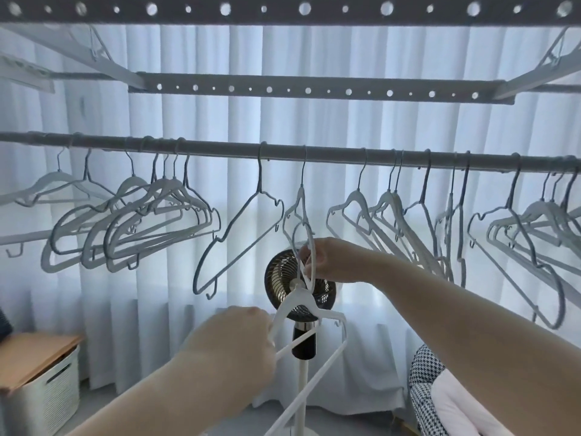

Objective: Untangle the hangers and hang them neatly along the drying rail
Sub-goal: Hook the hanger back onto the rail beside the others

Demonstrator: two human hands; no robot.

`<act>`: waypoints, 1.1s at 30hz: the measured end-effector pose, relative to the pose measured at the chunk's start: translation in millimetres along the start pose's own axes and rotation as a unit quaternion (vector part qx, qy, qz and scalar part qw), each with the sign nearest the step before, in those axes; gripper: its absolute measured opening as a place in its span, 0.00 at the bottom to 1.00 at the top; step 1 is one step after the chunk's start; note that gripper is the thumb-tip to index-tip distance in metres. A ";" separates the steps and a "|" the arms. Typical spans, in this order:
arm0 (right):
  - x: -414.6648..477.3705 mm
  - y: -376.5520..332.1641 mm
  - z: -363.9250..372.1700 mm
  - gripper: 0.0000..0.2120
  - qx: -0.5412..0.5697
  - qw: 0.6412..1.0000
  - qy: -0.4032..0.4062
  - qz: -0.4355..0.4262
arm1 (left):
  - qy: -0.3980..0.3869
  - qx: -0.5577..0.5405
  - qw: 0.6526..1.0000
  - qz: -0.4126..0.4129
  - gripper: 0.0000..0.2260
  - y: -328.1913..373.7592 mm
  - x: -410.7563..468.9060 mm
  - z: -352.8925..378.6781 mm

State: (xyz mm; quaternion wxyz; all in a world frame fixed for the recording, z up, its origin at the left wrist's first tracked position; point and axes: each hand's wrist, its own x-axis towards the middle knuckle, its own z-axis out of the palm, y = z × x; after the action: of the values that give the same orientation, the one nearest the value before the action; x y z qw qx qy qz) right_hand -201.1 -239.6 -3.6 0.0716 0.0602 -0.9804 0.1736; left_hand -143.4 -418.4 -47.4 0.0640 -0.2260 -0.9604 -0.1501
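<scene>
1. While it dangles below the grey round drying rail, the loose white plastic hanger has its hook caught in the lower loop of a pale hanger hung from that rail near the middle.
2. The right hand is closed in a pinch around the point where the two hangers link; the left hand is curled shut on the loose hanger's left shoulder arm.
3. Judging by its thin frame, the loose hanger should be light and stiff, with smooth arms that may slip; the neck below the hook looks the surest place to take hold, steering the hook free.
4. Left of centre a tangled bunch of pale hangers overlaps; another crowded bunch hangs to the right, and a single grey hanger hangs tilted between.
5. Behind stand a black round fan on a white pole, white pleated curtains, and a lidded white basket low left.
</scene>
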 end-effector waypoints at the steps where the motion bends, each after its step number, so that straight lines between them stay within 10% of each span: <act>1: 2.0 -1.1 3.5 0.14 0.009 1.000 0.009 0.002 | 0.002 -0.001 1.000 -0.005 0.08 -4.3 -4.3 -1.3; 33: -0.4 71.9 -102.8 0.26 -0.205 0.956 0.208 0.023 | 0.117 -0.040 0.992 -0.031 0.09 79.9 150.0 -58.9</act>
State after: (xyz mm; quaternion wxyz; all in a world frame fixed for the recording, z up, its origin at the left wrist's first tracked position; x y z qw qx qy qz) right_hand -198.7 -136.6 68.0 0.2806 -0.0155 -0.9595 -0.0208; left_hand -237.4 -306.7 57.6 0.1618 -0.1793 -0.9462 -0.2156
